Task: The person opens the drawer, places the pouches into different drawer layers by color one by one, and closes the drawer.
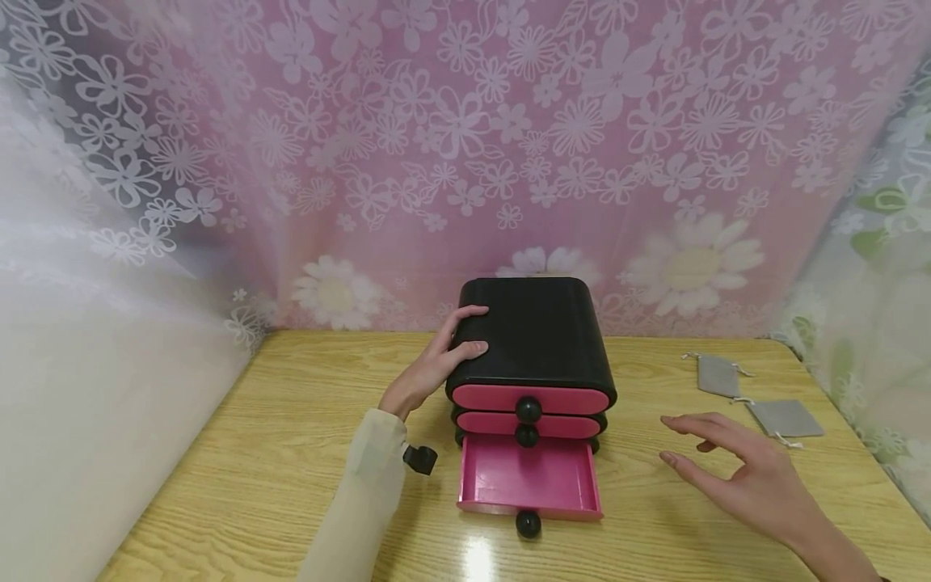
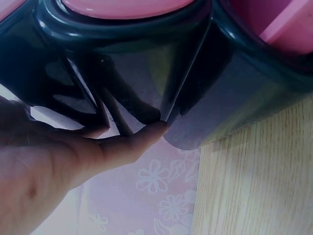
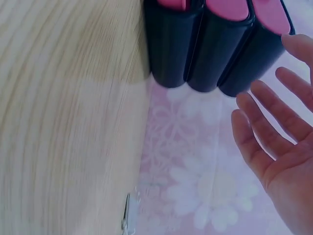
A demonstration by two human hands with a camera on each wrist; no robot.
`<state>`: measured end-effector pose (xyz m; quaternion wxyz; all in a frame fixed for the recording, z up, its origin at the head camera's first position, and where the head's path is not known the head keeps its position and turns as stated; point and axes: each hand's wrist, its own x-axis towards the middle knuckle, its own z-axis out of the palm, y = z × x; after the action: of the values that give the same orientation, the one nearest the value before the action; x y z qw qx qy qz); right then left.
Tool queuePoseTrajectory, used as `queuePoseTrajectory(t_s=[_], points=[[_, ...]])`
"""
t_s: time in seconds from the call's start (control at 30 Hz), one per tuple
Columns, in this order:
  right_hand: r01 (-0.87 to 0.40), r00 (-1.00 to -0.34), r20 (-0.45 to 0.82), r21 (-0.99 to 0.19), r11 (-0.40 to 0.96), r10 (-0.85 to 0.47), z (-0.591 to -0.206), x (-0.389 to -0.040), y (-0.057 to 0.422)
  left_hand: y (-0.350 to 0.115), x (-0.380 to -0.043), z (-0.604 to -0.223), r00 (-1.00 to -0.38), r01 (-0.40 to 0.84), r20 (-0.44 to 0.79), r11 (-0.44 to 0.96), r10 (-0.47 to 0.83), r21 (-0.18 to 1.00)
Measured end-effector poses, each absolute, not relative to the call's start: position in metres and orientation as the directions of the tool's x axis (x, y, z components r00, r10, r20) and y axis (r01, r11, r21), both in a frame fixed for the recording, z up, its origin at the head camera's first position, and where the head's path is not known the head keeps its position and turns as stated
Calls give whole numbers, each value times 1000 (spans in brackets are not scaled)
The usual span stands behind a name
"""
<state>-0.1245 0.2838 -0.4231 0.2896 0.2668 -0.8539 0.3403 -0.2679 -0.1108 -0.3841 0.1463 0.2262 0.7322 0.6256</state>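
Observation:
A black drawer unit (image 1: 534, 331) with pink drawer fronts and round black knobs stands on the table. Its bottom drawer (image 1: 527, 477) is pulled out and looks bare inside. My left hand (image 1: 429, 364) rests against the unit's left side, with thumb and a finger reaching onto the top. In the left wrist view, another finger (image 2: 142, 139) lies straight along the black side wall. To the right of the unit my right hand (image 1: 742, 469) hovers over the table, holding nothing, its fingers loosely extended toward the unit and apart from it.
Two small grey drawstring pouches (image 1: 718, 376) (image 1: 785, 418) lie at the right of the wooden table (image 1: 320, 453). A pink flowered curtain (image 1: 465, 162) hangs right behind the unit. Pale sheeting (image 1: 109, 323) closes off the left side.

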Motion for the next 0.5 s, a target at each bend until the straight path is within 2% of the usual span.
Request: queuePoseTrajectory(t_s=[0.07,0.3,0.5], points=[[-649,-679,695,-420,634,-235,-424,-126,290,-111,-268,-384,-854,150,70,114,516,982],[-554,-738,663,-488,674,-127,-425,-130,309,-110,-268,-385,-852,161,77,119,518,980],[-541,-706,705,-481,690,-62,-428,-139,327,-111,-268,-385,-852,160,75,121,518,980]])
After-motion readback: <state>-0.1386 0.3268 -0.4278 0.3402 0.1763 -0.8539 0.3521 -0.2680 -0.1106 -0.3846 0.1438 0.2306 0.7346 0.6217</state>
